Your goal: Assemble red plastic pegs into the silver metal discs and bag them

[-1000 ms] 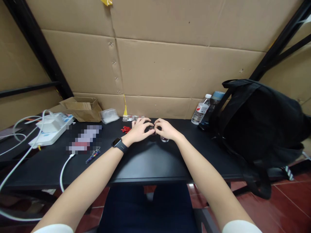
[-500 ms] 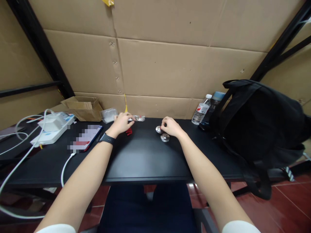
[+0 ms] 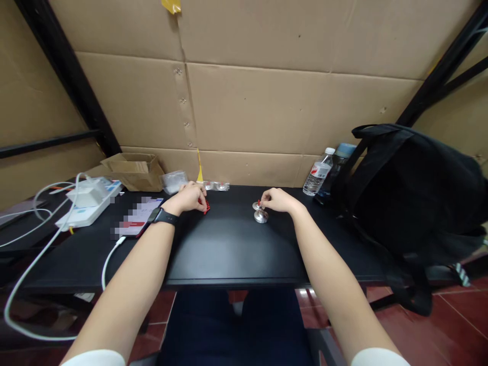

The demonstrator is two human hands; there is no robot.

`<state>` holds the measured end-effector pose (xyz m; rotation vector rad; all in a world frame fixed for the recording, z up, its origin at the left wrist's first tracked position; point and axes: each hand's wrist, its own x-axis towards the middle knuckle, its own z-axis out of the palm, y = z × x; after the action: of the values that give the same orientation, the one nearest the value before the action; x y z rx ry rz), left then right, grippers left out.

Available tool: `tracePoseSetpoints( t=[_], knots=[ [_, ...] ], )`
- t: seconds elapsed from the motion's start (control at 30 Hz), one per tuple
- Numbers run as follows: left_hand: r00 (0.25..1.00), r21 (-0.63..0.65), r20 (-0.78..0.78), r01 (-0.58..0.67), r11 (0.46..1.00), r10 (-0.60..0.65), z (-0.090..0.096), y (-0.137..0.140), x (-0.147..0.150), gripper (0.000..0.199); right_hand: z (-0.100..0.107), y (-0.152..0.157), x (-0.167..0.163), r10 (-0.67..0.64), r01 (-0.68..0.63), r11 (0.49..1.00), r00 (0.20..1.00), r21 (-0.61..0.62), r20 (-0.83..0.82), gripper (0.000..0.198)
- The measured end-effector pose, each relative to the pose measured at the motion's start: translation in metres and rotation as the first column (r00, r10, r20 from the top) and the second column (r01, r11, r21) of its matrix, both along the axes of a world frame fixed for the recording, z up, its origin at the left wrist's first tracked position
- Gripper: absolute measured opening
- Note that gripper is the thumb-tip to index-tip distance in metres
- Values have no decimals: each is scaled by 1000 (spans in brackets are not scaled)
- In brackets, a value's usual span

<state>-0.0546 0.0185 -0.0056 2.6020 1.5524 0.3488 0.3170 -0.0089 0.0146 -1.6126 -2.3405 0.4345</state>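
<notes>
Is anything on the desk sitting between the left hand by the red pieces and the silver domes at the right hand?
Nothing visible: bare black desk lies between the left hand over the red pieces and the silver domes at the right hand.

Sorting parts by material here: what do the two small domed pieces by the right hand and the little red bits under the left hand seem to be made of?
Domed pieces: likely polished metal, silvery with mirror-like glints. Red bits: probably plastic, uniformly bright red; too small for certainty.

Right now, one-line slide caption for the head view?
Left hand on red pieces, right hand pinching a small silver dome beside another on black table.
</notes>
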Motion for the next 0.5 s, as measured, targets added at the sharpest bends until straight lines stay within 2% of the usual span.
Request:
tracePoseSetpoints(
  t=[0.13,0.3,0.4,0.5],
  knots=[
    [996,17,-76,39,999,-37,0,-4,13,6,5,-5,1,58,-51,993,997,-106,58,18],
    [983,90,-116,153,984,-142,-2,-18,43,11,5,-9,0,146,-126,980,981,-154,126,44],
    [976,122,-118,195,973,-181,-1,-24,54,15,4,-10,-3,164,-138,977,974,-164,155,45],
    [978,100,-117,184,978,-172,-1,-24,54,7,3,-11,-6,159,-128,975,973,-184,167,43]
  ],
)
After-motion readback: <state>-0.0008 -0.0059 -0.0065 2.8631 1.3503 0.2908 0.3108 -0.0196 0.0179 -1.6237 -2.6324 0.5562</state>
